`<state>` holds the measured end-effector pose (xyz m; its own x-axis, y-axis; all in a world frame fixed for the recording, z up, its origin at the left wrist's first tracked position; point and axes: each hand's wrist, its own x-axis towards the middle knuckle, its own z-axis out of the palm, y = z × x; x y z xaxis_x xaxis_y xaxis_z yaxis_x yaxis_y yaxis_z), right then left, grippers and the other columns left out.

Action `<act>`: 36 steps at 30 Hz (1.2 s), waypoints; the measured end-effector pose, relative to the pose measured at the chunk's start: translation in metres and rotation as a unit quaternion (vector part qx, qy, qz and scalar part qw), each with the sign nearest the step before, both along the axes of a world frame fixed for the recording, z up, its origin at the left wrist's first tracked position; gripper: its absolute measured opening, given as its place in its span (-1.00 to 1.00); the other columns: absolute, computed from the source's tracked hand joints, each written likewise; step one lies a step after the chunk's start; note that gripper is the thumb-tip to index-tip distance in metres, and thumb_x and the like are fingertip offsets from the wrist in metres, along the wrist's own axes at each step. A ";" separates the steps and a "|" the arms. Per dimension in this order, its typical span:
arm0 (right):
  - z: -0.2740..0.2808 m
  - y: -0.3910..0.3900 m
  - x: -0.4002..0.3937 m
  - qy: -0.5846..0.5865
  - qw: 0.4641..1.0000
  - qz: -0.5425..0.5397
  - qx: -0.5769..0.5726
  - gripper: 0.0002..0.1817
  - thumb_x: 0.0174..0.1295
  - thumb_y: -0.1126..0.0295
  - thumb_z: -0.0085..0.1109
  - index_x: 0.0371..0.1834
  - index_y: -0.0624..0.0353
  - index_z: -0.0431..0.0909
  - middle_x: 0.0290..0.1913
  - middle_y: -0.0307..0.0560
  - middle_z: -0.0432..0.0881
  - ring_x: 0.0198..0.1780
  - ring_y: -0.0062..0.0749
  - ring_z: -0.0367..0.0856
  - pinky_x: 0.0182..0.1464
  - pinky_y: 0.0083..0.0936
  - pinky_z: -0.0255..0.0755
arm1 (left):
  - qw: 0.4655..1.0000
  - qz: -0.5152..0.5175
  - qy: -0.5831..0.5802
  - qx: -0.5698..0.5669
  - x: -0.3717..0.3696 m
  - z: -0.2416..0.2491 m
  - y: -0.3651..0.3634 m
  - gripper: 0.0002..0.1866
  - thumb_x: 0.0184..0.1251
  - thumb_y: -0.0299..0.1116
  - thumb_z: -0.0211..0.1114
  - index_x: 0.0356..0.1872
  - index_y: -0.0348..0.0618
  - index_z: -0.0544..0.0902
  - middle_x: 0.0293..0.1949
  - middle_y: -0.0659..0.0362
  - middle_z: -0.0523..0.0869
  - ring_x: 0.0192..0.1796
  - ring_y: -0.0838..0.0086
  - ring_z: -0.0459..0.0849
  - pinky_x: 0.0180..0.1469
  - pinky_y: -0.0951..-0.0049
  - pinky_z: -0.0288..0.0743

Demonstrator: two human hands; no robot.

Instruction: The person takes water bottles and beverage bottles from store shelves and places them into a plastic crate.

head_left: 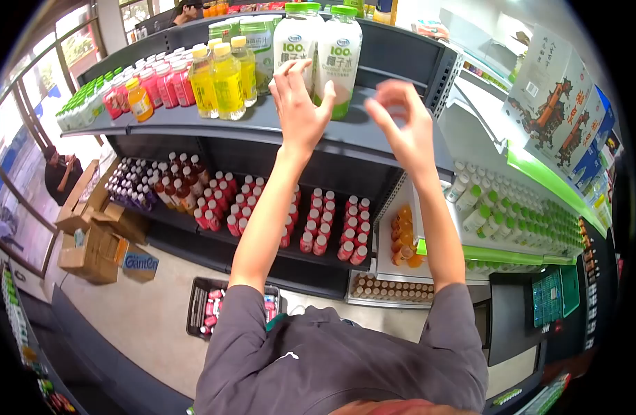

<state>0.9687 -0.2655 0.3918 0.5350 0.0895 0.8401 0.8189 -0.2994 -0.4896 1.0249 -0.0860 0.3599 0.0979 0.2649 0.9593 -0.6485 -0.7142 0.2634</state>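
Two large white coconut water bottles with green caps stand side by side on the top shelf [252, 123]. My left hand [300, 111] lies against the front of the left bottle [297, 41], fingers spread and thumb reaching across toward the right bottle [340, 55]. Its palm is not wrapped round either one. To the right of the pair, my right hand [406, 124] is raised with a gap between thumb and fingers. Nothing shows in it, and its fingertips are slightly blurred. Behind the left bottle, more green-and-white packs [257, 41] stand on the shelf.
Yellow drink bottles [228, 83], an orange bottle [139, 100] and pink bottles [172, 83] fill the shelf leftward. Red bottles [318, 221] line the lower shelf. A black crate [193, 311] with bottles and cardboard boxes [89, 252] sit on the floor. Another person [60, 173] is at far left.
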 end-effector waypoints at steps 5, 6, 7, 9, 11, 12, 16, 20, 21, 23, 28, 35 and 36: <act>0.031 0.062 0.137 -0.019 0.988 -0.146 0.056 -0.02 -0.03 -0.16 0.55 0.28 0.36 0.39 0.16 0.24 0.40 0.18 0.00 0.47 0.26 -0.20 0.41 | 0.996 0.028 0.058 0.061 0.038 -0.016 -0.002 -0.41 0.12 -0.28 0.47 0.19 -0.18 0.51 0.03 0.06 0.59 0.10 0.13 0.50 0.19 0.15 0.29; 0.029 0.069 0.151 -0.018 0.982 -0.182 0.042 0.04 -0.10 -0.19 0.58 0.27 0.42 0.39 0.20 0.27 0.35 0.26 0.09 0.36 0.32 -0.12 0.33 | 0.995 0.009 0.064 0.075 0.038 -0.019 -0.003 -0.40 0.11 -0.29 0.46 0.20 -0.18 0.50 0.02 0.06 0.59 0.09 0.15 0.52 0.19 0.16 0.29; 0.025 0.078 0.150 -0.027 0.974 -0.225 0.025 -0.06 -0.05 -0.16 0.58 0.20 0.41 0.48 0.17 0.26 0.43 0.27 0.02 0.40 0.33 -0.21 0.33 | 0.993 -0.011 0.070 0.091 0.037 -0.021 -0.003 -0.40 0.10 -0.29 0.46 0.21 -0.19 0.50 0.01 0.07 0.59 0.08 0.17 0.53 0.19 0.17 0.29; 0.022 0.086 0.143 -0.019 0.974 -0.214 0.067 -0.12 -0.08 -0.13 0.61 0.11 0.39 0.53 0.17 0.24 0.42 0.29 -0.01 0.35 0.36 -0.23 0.28 | 0.991 -0.055 0.077 0.098 0.039 -0.023 -0.001 -0.38 0.10 -0.32 0.46 0.22 -0.21 0.48 0.00 0.08 0.60 0.06 0.22 0.56 0.18 0.18 0.30; 0.020 0.087 0.136 -0.046 0.964 -0.254 0.068 -0.17 -0.08 -0.06 0.63 0.09 0.35 0.51 0.12 0.18 0.51 0.21 -0.12 0.48 0.28 -0.27 0.39 | 0.991 -0.091 0.078 0.061 0.040 -0.024 0.002 -0.37 0.09 -0.35 0.47 0.23 -0.22 0.47 -0.01 0.10 0.60 0.04 0.27 0.58 0.16 0.20 0.32; 0.026 0.087 0.124 0.015 0.979 -0.156 0.133 -0.15 -0.11 0.00 0.65 0.12 0.36 0.45 0.12 0.17 0.51 0.17 -0.16 0.51 0.23 -0.27 0.45 | 0.989 -0.105 0.083 0.061 0.039 -0.025 0.003 -0.32 0.03 -0.41 0.50 0.24 -0.23 0.46 -0.01 0.09 0.59 0.06 0.23 0.56 0.14 0.20 0.35; 0.013 0.071 0.093 0.019 0.977 -0.056 0.207 -0.15 -0.13 0.18 0.64 0.18 0.34 0.36 0.11 0.08 0.56 0.07 -0.33 0.62 0.12 -0.38 0.56 | 0.987 -0.146 0.052 0.046 0.031 -0.020 -0.001 -0.18 -0.12 -0.43 0.59 0.29 -0.24 0.43 0.07 -0.02 0.54 0.07 0.11 0.53 0.23 0.14 0.40; -0.022 0.035 0.036 -0.081 0.979 -0.075 0.170 -0.05 -0.11 0.08 0.60 0.30 0.28 0.28 0.11 0.11 0.54 0.11 -0.20 0.61 0.19 -0.24 0.55 | 0.942 -0.311 0.085 0.094 0.019 -0.020 -0.017 0.07 -0.29 -0.27 0.69 0.39 -0.26 0.34 0.19 -0.11 0.55 0.21 -0.05 0.52 0.30 0.02 0.37; -0.029 0.027 0.013 -0.088 0.978 -0.065 0.176 0.03 -0.13 0.02 0.62 0.34 0.25 0.21 0.12 0.12 0.52 0.12 -0.14 0.60 0.20 -0.20 0.53 | 0.935 -0.335 0.047 0.108 0.009 -0.020 -0.025 0.06 -0.32 -0.23 0.70 0.36 -0.28 0.37 0.14 -0.13 0.61 0.16 -0.06 0.59 0.29 -0.02 0.40; -0.030 0.013 -0.039 -0.107 0.977 -0.050 0.180 0.17 -0.19 -0.08 0.66 0.40 0.20 0.11 0.11 0.13 0.50 0.12 -0.05 0.59 0.20 -0.13 0.51 | 0.891 -0.420 -0.039 0.166 -0.016 -0.018 -0.046 -0.04 -0.22 -0.21 0.68 0.30 -0.29 0.41 0.09 -0.15 0.65 0.10 -0.06 0.66 0.23 -0.04 0.47; -0.043 -0.040 -0.153 -0.152 0.980 -0.117 0.053 0.14 -0.37 0.01 0.79 0.24 0.12 0.17 0.06 0.14 0.51 0.06 -0.01 0.58 0.14 -0.06 0.48 | 0.765 -0.634 -0.062 0.100 -0.088 -0.066 -0.144 -0.19 -0.01 -0.24 0.61 0.27 -0.27 0.39 0.05 -0.15 0.67 0.02 0.00 0.71 0.07 0.08 0.58; -0.201 -0.122 -0.335 0.115 0.911 -0.318 0.234 0.04 -0.25 0.27 0.74 0.24 0.14 0.12 0.10 0.09 0.55 0.14 -0.26 0.57 0.21 -0.30 0.47 | 0.515 -0.763 0.347 0.181 -0.264 -0.219 -0.224 -0.01 -0.23 -0.22 0.74 0.31 -0.20 0.37 0.08 -0.13 0.64 0.15 0.05 0.67 0.18 0.14 0.56; -0.220 -0.125 -0.371 0.141 0.876 -0.382 0.258 -0.01 -0.25 0.26 0.73 0.22 0.16 0.20 0.05 0.01 0.59 0.12 -0.31 0.59 0.18 -0.34 0.48 | 0.438 -0.753 0.439 0.219 -0.297 -0.226 -0.229 -0.02 -0.22 -0.21 0.73 0.30 -0.20 0.37 0.10 -0.14 0.62 0.16 0.03 0.66 0.18 0.13 0.56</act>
